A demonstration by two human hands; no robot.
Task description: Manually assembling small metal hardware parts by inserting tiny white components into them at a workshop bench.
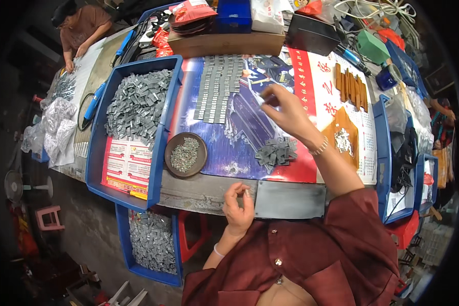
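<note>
My right hand (289,113) reaches over the poster on the table, just right of the laid-out rows of small grey pieces (218,89). Its thumb and fingers are curled toward each other; anything between the tips is too small to tell. At the table's front edge, my left hand (238,210) is closed, its fingertips together, and what it may hold is hidden. Beside it lies a flat grey metal plate (290,200). A loose heap of grey pieces (276,153) sits beneath my right forearm. Left of it, a round brown bowl (203,162) holds tiny shiny metal parts (185,154).
A blue tray (93,168) of grey pieces stands at the left; another blue tray (177,245) is below table level. Brown strips (351,87) and an amber sheet with small white bits (343,140) lie right. Boxes line the back. Another person (84,28) works far left.
</note>
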